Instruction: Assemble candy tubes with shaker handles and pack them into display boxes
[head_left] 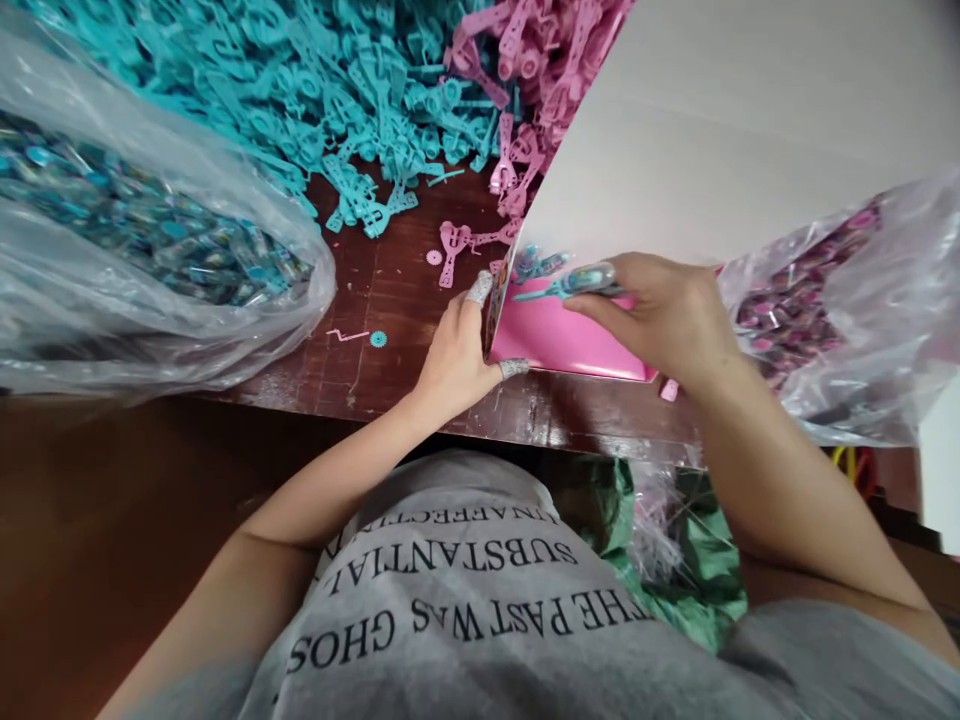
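My right hand (pixel 671 310) pinches a teal plastic toy (pixel 555 288) with a clear, shiny rounded part, tilted over the pink inside of an open box (pixel 570 340). A second, similar teal toy (pixel 534 262) lies toward the back left of the box. At the box's left wall, my left hand (pixel 457 352) grips the edge, its thumb by the front corner and its fingers along the outer side. Grey wrapping covers the tips of the thumb and a finger. The fingers of my right hand are partly hidden behind the toy.
Heaps of teal parts (pixel 300 100) and pink parts (pixel 517 130) cover the back of the brown table (pixel 360 285). Plastic bags of shiny pieces stand left (pixel 300 310) and right (pixel 900 310). The raised white lid (pixel 712 120) blocks the back right. A teal gear (pixel 378 339) lies in front.
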